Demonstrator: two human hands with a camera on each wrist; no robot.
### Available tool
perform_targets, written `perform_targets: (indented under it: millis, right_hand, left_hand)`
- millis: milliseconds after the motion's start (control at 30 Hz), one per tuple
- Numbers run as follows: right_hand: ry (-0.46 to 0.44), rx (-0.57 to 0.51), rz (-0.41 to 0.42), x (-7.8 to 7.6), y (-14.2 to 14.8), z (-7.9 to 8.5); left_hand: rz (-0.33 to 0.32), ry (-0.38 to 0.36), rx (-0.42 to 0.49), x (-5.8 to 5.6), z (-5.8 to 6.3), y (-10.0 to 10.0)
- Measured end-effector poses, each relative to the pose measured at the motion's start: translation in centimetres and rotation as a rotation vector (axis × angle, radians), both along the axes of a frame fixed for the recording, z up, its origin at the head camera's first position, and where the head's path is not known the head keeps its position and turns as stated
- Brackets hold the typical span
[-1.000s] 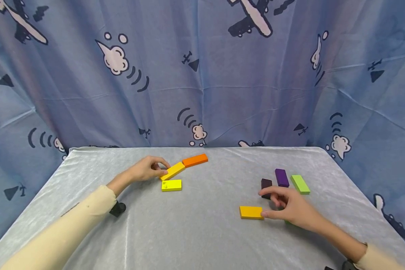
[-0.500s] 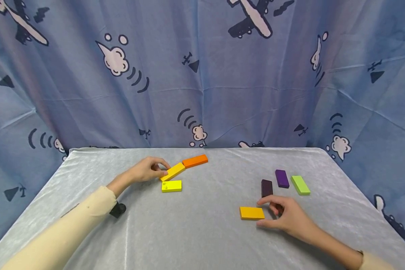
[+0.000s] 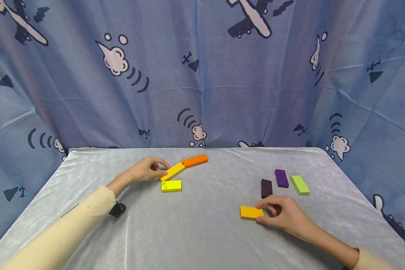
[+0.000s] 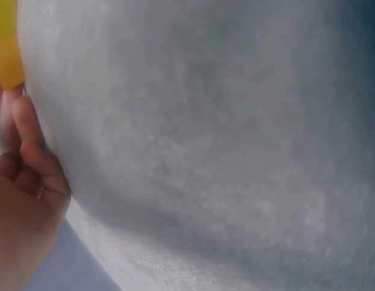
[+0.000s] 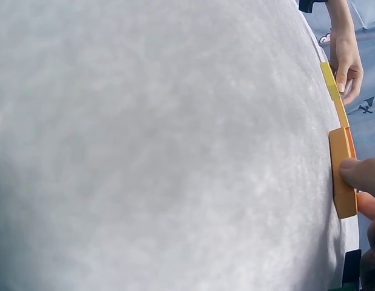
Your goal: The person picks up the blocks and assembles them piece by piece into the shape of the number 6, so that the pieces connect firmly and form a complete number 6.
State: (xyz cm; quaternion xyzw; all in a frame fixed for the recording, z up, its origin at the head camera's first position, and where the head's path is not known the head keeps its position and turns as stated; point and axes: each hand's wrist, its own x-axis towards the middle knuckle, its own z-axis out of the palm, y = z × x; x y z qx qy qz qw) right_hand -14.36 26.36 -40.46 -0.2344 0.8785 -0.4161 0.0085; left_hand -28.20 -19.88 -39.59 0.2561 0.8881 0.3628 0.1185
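In the head view my left hand (image 3: 145,169) pinches the near end of a yellow block (image 3: 173,171), thumb on the near side and fingers beyond. That block's far end meets an orange block (image 3: 195,161). Just below it lies a bright yellow block (image 3: 171,186) with small marks on its left part. Over on the right, my right hand (image 3: 290,217) has thumb and index finger on both long sides of an amber block (image 3: 251,212), gripping its right end. The right wrist view shows the thumb against this amber block (image 5: 342,176).
Beyond the right hand lie a dark brown block (image 3: 266,188), a purple block (image 3: 281,178) and a light green block (image 3: 300,185). A sliver of green shows behind that hand. Grey cloth covers the table (image 3: 189,232); a patterned blue curtain (image 3: 222,93) hangs at the back.
My right hand has come toward me and its thumb and finger have closed on the amber block, uncovering the dark brown block. The left hand stays as it was.
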Motion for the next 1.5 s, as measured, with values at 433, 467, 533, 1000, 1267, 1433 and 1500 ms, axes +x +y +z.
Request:
perform_targets:
  millis: [433, 467, 533, 1000, 1267, 1433, 1500]
  right_hand:
    - [0.006, 0.012, 0.06, -0.3, -0.1, 0.2]
    - [0.011, 0.008, 0.061, -0.3, -0.1, 0.2]
    - [0.02, -0.003, 0.059, -0.4, -0.2, 0.2]
    - [0.113, -0.055, 0.031, -1.7, -1.8, 1.1]
    - [0.097, -0.078, 0.037, -2.7, -2.7, 1.2]
    - [0.075, -0.118, 0.056, -3.4, -3.1, 1.1]
    - [0.074, -0.131, 0.069, -3.6, -3.4, 1.2]
  left_hand:
    - [0.003, 0.002, -0.001, 0.1, 0.2, 0.2]
    - [0.007, 0.002, -0.003, 0.1, 0.2, 0.2]
    - [0.006, 0.002, -0.005, 0.1, 0.2, 0.1]
    - [-0.008, 0.019, -0.002, -0.1, -0.1, 0.2]
    - [-0.001, 0.007, 0.002, 0.0, -0.2, -0.1]
    - [-0.011, 0.022, 0.013, 0.0, -0.3, 0.0]
    - [-0.014, 0.025, 0.011, 0.0, -0.2, 0.0]
